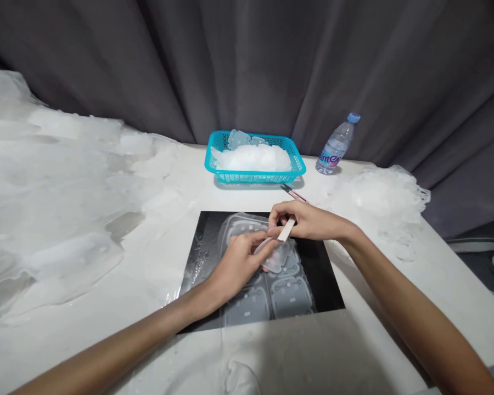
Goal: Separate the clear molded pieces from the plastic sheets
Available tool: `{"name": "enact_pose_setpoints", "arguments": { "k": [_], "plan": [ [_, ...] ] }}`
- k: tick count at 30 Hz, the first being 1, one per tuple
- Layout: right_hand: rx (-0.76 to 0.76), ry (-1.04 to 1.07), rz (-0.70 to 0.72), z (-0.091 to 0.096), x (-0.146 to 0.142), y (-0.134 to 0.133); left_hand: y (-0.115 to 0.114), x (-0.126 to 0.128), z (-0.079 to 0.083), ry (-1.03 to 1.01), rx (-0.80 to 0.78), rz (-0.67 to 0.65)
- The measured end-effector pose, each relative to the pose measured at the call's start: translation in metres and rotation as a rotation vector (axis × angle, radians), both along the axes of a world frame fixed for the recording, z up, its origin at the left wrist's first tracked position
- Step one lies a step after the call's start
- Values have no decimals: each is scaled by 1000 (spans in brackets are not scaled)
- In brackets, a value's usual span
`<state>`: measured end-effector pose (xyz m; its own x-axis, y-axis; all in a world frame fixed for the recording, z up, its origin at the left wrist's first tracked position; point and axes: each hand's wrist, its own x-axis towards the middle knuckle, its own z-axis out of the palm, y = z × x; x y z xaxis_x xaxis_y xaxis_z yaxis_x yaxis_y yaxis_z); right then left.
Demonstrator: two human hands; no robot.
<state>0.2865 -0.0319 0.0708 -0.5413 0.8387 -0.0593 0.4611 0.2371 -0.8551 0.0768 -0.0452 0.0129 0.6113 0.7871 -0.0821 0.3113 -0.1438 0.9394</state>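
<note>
My left hand is closed on a small translucent moulded piece, holding it above the black mat. My right hand meets it at the piece's upper edge, thumb and fingers pinched together. A flat off-white strip sticks out from the right hand's grip; its exact kind does not show. Beneath both hands lies a clear sheet of rounded moulded pieces, partly covered by the hands. Just behind the right hand is a pointed tool with a pinkish handle, partly hidden.
A turquoise basket at the back holds many translucent pieces. To its right stands a water bottle. Heaped clear sheets cover the table's left side, and a pile of clear scraps lies at right. A grey curtain hangs behind.
</note>
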Motion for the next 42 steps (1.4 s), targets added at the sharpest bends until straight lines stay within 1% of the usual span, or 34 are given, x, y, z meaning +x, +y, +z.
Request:
{"name": "enact_pose_setpoints", "arguments": {
  "k": [1,3,5,7,9,10,12,14,16,18,21,23,27,30,32,34,37,39,42],
  "plan": [
    [2,-9,-3,4,0,-1,-1,0,1,-6,21,9],
    [7,-18,-19,6,-1,-3,-3,-2,1,16,125,10],
    [30,-56,-71,1,-5,-2,-8,-2,0,79,281,-23],
    [99,-152,-189,-11,-11,0,-13,-3,-3,128,446,-85],
    [208,-252,-345,-25,-17,4,-19,-2,-6,137,602,-164],
    [253,-273,-399,-31,-19,7,-21,-2,-8,132,668,-190],
    [291,-282,-429,-37,-18,11,-24,-3,-11,132,745,-193],
    [270,-241,-390,-35,-12,12,-23,-4,-13,157,783,-154],
    [177,-136,-317,-26,0,10,-21,-5,-14,175,767,-128],
    [20,-31,-211,-16,14,6,-20,-6,-15,170,762,-116],
    [-112,-65,-71,-4,31,-1,-19,-7,-16,136,784,-102],
    [-173,-87,5,-1,37,-3,-19,-7,-16,115,809,-94],
    [-269,-28,104,-3,37,-2,-19,-8,-16,80,856,-82],
    [-297,4,125,-6,34,-1,-19,-9,-16,69,858,-83],
    [-282,19,117,-6,33,-1,-19,-9,-15,61,829,-71],
    [-248,33,112,-6,32,-2,-18,-9,-12,62,753,-30],
    [-230,59,131,-3,30,-3,-14,-6,-4,72,575,42],
    [-222,62,133,-1,28,-3,-10,-3,2,48,470,53],
    [-184,41,83,-2,25,-5,-6,-2,6,0,385,54]
  ]
}}
